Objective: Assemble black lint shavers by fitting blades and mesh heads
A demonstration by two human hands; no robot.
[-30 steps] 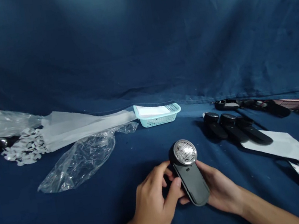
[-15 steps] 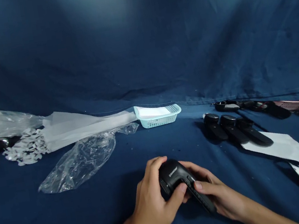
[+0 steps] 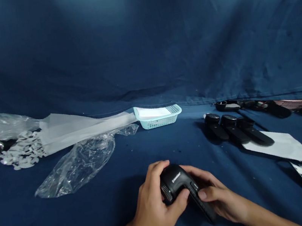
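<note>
Between my two hands is a black handheld device with a rounded head, a ribbed ring on its left side and a straight handle (image 3: 178,179). White lettering shows on top of the head. My left hand (image 3: 156,203) wraps the head from the left, fingers over the ribbed end and thumb on the near side. With its thumb lying near the buttons on the handle, my right hand (image 3: 219,192) grips the device from the right. The right fingers behind the handle are partly hidden.
A light-blue basket (image 3: 161,121) with white paper stands at the back. To its left lie white sheets (image 3: 84,128), small white plastic pieces (image 3: 25,150) and a clear plastic bag (image 3: 76,168). Several black devices (image 3: 235,130) and white paper (image 3: 285,147) are at the right.
The device has tilted slightly between my hands, so its handle points more steeply down toward me. Both hands keep their hold. The whole view has shifted a little.
</note>
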